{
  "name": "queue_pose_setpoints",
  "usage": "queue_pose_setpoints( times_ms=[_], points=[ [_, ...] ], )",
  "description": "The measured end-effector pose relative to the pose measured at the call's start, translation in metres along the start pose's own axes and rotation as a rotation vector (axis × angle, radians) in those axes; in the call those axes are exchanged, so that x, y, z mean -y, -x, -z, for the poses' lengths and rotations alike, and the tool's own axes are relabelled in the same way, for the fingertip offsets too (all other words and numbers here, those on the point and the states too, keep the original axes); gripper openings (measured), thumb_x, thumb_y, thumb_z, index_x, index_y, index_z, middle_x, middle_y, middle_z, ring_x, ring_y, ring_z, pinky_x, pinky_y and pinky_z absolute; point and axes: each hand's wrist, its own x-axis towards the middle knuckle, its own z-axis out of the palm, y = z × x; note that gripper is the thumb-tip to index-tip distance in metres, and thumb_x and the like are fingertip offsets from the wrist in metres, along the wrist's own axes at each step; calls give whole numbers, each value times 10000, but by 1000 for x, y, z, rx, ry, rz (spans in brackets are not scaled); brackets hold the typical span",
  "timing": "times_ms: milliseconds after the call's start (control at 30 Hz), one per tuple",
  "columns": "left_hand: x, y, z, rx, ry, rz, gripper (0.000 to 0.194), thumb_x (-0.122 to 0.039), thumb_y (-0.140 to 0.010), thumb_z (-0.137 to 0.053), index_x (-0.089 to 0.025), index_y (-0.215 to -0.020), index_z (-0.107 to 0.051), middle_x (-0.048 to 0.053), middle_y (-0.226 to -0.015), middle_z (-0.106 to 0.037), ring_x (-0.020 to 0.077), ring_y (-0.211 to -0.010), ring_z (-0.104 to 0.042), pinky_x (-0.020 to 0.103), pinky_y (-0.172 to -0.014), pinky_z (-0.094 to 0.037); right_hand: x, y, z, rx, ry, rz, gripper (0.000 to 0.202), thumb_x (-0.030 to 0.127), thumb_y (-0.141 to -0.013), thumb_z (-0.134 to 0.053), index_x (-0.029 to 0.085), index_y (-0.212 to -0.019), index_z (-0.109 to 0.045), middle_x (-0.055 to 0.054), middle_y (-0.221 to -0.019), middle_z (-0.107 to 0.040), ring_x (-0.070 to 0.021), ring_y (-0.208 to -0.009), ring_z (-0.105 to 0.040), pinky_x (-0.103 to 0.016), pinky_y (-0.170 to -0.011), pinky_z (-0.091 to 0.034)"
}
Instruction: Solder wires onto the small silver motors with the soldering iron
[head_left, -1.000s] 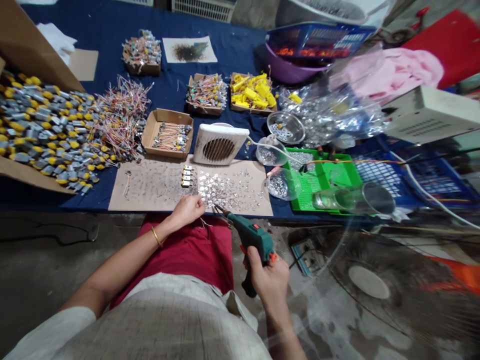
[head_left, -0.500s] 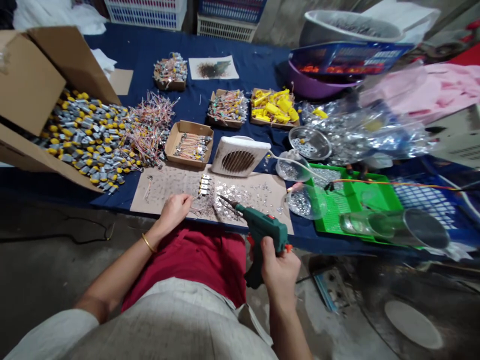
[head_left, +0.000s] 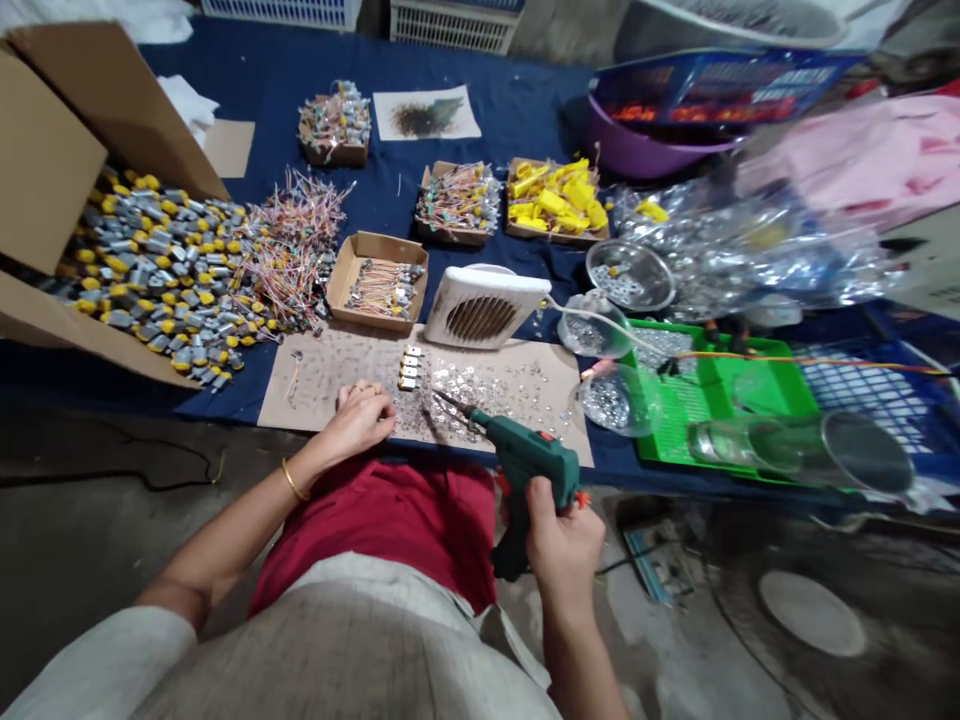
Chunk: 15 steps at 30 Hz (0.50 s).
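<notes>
My right hand grips the black handle of a green soldering gun, its thin tip pointing left over the cardboard sheet. Below the tip lie many small shiny metal pieces. My left hand rests palm down at the sheet's front, fingers curled together; anything beneath them is hidden. Just right of its fingers, a short row of small motors with white ends stands on the sheet. A wired piece lies at the sheet's left.
A box of grey-yellow motors lies left beside a heap of wires. Behind the sheet stand a small carton of wired parts and a white vent fan. Green trays and a clear jar lie right.
My left hand has turned palm down and shifted slightly, its fingers now reaching further onto the sheet. The soldering gun has barely moved. The view has tilted a little.
</notes>
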Motion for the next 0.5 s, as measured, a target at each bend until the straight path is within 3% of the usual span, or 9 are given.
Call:
queue_pose_setpoints(
  times_ms=[200, 333, 500],
  points=[
    [12, -10, 14, -23, 243, 11, 205, -280, -909, -486, -183, -901, -666, 33, -822, -695, 169, -787, -605, 268, -755, -419, -2, -30, -4, 209, -67, 42, 533, 601, -853, -536, 185, -523, -585, -29, -446, -570, -151, -421, -525, -255, -426, -414],
    [13, -30, 21, -85, 233, -33, 204, -268, -894, -498, -172, -900, -677, 37, -846, -707, 171, -801, -619, 256, -756, -426, 16, -62, -15, 301, -18, 164, 563, 601, -851, -512, 195, -464, -560, -24, -412, -544, -144, -396, -505, -255, -409, -386],
    [13, -49, 21, -17, 244, -58, 215, -283, -863, -506, -166, -809, -678, 30, -783, -697, 170, -752, -614, 254, -700, -409, 29, -82, -18, 387, 52, 224, 584, 594, -862, -482, 199, -434, -535, -21, -403, -548, -140, -395, -512, -251, -426, -378]
  ],
)
